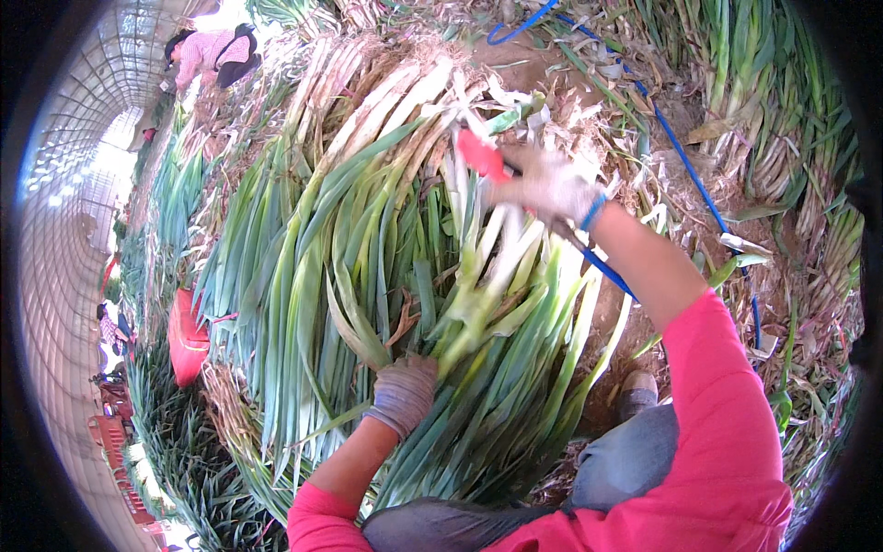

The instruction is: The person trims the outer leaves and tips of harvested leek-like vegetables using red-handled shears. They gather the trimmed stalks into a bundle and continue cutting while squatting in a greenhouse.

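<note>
My left hand, in a grey glove, is closed round the green leaves of a leek or a few leeks, just in front of my lap. Their pale stems run up and right, smeared by motion. Beyond it my right hand, in a whitish glove and also blurred, grips a red air blow gun, whose front lies close to the pale stem ends. Under my hands spreads a large heap of leeks, green leaves toward me and dry, earthy stems away.
A blue hose snakes over the soil at the right. More leeks lie at the upper right, among dry peelings. A red bag-like thing sits at the left. At the far upper left a person bends over under a curved greenhouse roof.
</note>
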Available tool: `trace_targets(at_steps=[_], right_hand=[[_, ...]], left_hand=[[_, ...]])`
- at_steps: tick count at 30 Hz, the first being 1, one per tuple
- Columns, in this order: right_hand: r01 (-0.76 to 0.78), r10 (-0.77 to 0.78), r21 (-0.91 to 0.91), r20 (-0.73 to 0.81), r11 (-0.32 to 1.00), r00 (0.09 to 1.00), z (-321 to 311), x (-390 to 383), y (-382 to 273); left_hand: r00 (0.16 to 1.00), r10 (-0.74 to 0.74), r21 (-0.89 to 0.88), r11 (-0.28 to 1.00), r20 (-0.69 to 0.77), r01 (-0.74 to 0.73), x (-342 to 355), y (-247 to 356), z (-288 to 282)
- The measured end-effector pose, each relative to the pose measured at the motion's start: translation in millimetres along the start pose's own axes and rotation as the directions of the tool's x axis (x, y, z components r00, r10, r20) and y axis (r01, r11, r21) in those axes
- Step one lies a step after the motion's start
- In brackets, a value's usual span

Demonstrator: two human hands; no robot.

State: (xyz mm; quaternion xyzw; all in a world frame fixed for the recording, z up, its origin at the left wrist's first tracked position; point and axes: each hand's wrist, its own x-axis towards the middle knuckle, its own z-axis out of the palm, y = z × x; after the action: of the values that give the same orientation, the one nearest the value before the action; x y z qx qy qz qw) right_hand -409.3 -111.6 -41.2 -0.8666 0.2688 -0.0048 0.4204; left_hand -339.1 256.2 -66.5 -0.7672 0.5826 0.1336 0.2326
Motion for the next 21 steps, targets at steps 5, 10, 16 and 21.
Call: trace_targets(at_steps=[5, 10, 16, 21], right_hand=[[0.325, -0.236, -0.213, 0.357, 0.921, 0.904, 51.0, -67.2, -33.9], [0.111, -0.072, -0.107, 0.315, 0.988, 0.946, 34.0, -39.4, -36.8], [0.048, -0.049, -0.143, -0.002, 0.989, 0.999, 10.6, 34.0, -8.1], [-0.020, 0.020, 0.072, 0.000, 0.997, 1.000, 2.5, 37.1, 7.1]], left_hand=[[0.978, 0.147, -0.120, 0.984, 0.148, -0.130, 6.2, 4.9, -31.4], [0.977, 0.088, -0.397, 0.918, 0.194, -0.004, 44.9, -41.1, -96.7], [0.789, -0.407, -0.226, 0.913, -0.459, 0.339, 143.1, -124.8, -85.1], [0.819, -0.545, -0.270, 0.828, -0.180, 0.491, 177.2, -134.0, -86.0]])
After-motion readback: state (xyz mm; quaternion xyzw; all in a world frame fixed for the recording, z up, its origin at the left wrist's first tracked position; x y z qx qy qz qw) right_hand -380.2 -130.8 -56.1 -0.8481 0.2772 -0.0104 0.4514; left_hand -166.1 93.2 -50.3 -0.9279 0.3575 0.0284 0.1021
